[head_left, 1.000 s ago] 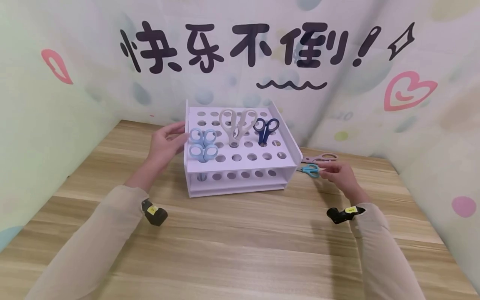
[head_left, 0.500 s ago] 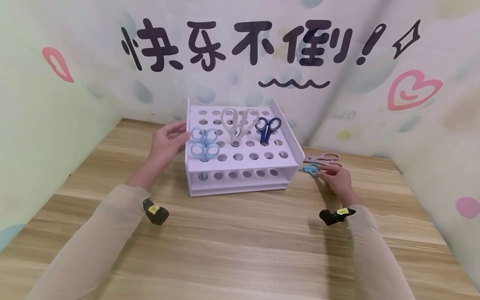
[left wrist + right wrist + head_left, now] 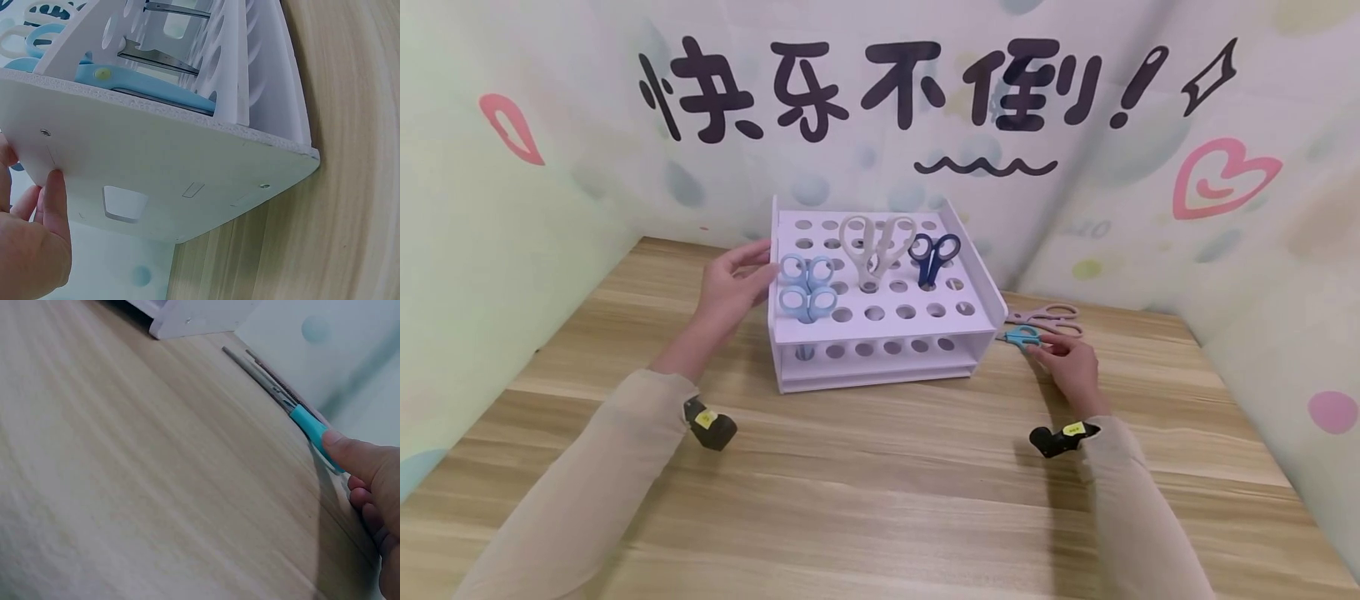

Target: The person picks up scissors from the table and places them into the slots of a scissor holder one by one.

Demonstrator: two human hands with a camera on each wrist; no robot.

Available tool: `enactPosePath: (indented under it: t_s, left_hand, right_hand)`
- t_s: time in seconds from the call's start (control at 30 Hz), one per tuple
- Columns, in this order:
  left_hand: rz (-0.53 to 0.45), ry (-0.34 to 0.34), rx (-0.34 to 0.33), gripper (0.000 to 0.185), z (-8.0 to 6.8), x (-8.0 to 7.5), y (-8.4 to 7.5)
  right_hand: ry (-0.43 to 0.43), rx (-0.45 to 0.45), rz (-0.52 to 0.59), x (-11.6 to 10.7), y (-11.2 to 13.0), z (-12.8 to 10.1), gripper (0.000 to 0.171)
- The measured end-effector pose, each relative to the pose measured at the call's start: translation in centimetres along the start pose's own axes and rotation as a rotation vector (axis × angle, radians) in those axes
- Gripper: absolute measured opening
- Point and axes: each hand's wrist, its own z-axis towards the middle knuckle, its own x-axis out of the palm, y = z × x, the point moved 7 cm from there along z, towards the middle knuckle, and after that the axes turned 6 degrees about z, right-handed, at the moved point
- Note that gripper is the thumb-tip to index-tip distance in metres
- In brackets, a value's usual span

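A white rack [image 3: 857, 330] with rows of round holes stands on the wooden table. Two light-blue scissors [image 3: 805, 287], a beige pair [image 3: 876, 242] and a navy pair [image 3: 932, 254] stand in its holes. My left hand [image 3: 758, 265] rests against the rack's left wall, with the thumb [image 3: 56, 200] pressed flat on the side panel [image 3: 169, 162]. Right of the rack, teal scissors [image 3: 1021, 337] lie on the table. My right hand [image 3: 1037, 350] pinches their handle [image 3: 309, 428]: the thumb lies on it and the other fingers curl beside it.
Pink scissors [image 3: 1045, 315] lie on the table just behind the teal pair. Papered walls close in the table at the back and on both sides. Bare wood [image 3: 880, 483] stretches in front of the rack.
My right hand has dropped to the table and drawn in onto the teal scissors' handle. The left hand and the rack stay where they were.
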Motion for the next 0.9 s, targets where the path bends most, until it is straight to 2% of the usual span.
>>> enactPosePath:
  t_s: [0.4,0.9]
  left_hand:
    - [0.005,-0.003,0.007,0.047,0.03,-0.03,0.05]
    - [-0.019,0.000,0.001,0.047,0.11,0.00,0.15]
  right_hand:
    - [-0.005,-0.025,-0.072,0.45,0.52,-0.11,0.050]
    - [-0.025,-0.010,-0.059,-0.29,0.99,0.01,0.046]
